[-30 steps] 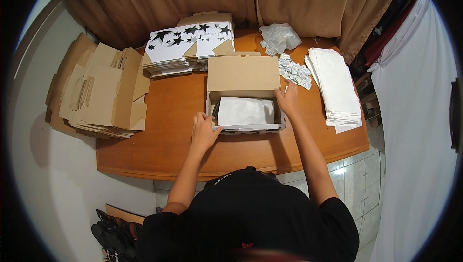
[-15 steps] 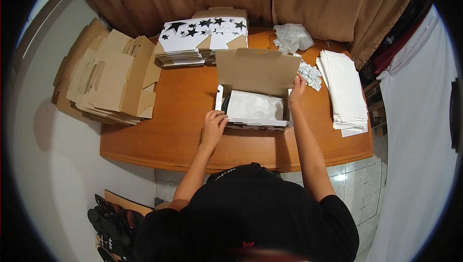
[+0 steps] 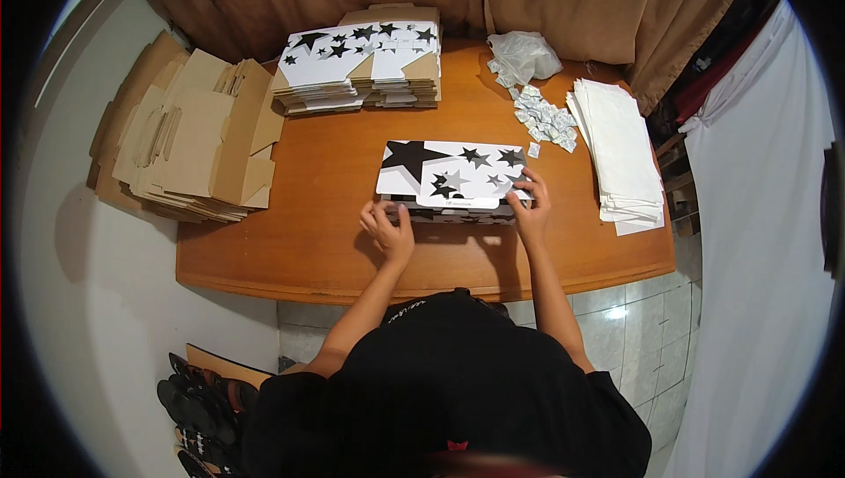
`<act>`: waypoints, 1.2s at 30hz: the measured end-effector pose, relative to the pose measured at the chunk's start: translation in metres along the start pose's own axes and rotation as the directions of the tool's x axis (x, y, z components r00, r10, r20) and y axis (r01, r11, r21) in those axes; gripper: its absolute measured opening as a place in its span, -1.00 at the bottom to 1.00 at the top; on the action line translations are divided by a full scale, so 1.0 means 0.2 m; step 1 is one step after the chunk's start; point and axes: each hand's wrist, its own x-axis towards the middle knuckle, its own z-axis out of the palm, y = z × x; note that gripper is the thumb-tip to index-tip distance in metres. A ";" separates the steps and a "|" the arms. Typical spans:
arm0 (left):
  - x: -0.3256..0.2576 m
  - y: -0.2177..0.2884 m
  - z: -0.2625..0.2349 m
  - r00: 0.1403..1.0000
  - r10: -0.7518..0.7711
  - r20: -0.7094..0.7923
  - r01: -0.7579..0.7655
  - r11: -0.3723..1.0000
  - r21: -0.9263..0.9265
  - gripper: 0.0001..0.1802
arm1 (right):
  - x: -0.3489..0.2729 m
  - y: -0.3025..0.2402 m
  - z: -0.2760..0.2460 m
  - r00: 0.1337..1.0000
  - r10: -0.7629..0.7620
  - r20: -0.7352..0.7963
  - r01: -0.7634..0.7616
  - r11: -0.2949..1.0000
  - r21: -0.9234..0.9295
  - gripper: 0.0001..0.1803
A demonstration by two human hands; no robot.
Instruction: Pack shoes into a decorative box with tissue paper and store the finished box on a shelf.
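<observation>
1. The left hand [image 3: 387, 227] curls its fingers against the box's [image 3: 453, 180] front left corner, pressing rather than grasping.
2. The right hand [image 3: 531, 205] clamps the front right corner, fingers spread over the lid.
3. Both forearms reach forward from the lower edge, elbows bent.
4. The box sits closed at mid-table [image 3: 334, 179], stacks [image 3: 361, 64] behind it, paper [image 3: 620, 148] at its right.

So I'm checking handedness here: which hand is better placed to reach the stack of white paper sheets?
Right hand: it rests on the closed star-printed box's right end, nearest the stack of white paper sheets. The left hand sits at the opposite corner.
</observation>
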 end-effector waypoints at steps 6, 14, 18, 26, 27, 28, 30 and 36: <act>-0.17 0.07 -0.01 0.850 0.381 0.363 -0.440 0.893 0.094 -0.62 | -0.08 -0.02 0.00 0.998 -0.045 0.031 0.050 0.984 -0.169 -0.76; -0.20 0.12 -0.02 0.826 0.324 0.462 -0.403 0.912 0.082 -0.63 | -0.10 -0.14 0.03 0.962 -0.185 0.204 0.268 0.798 -0.540 -0.54; -0.23 0.09 -0.06 0.827 0.343 0.445 -0.430 0.896 0.107 -0.60 | -0.14 -0.11 0.06 0.965 -0.195 0.174 0.259 0.802 -0.539 -0.57; -0.23 0.07 -0.07 0.797 0.408 0.446 -0.533 0.822 0.201 -0.53 | -0.17 -0.07 0.08 0.960 -0.243 0.142 0.281 0.803 -0.525 -0.61; -0.23 0.07 -0.07 0.793 0.396 0.464 -0.527 0.828 0.194 -0.53 | -0.17 -0.07 0.08 0.958 -0.248 0.142 0.286 0.804 -0.521 -0.61; -0.23 0.06 -0.07 0.787 0.385 0.482 -0.521 0.833 0.186 -0.52 | -0.17 -0.06 0.08 0.957 -0.254 0.141 0.290 0.805 -0.518 -0.62; -0.23 0.05 -0.07 0.787 0.385 0.482 -0.519 0.836 0.179 -0.53 | -0.18 -0.04 0.08 0.955 -0.263 0.141 0.297 0.802 -0.519 -0.62; -0.18 0.05 -0.06 0.760 0.386 0.523 -0.516 0.847 0.124 -0.52 | -0.20 0.04 0.08 0.946 -0.293 0.140 0.323 0.805 -0.498 -0.65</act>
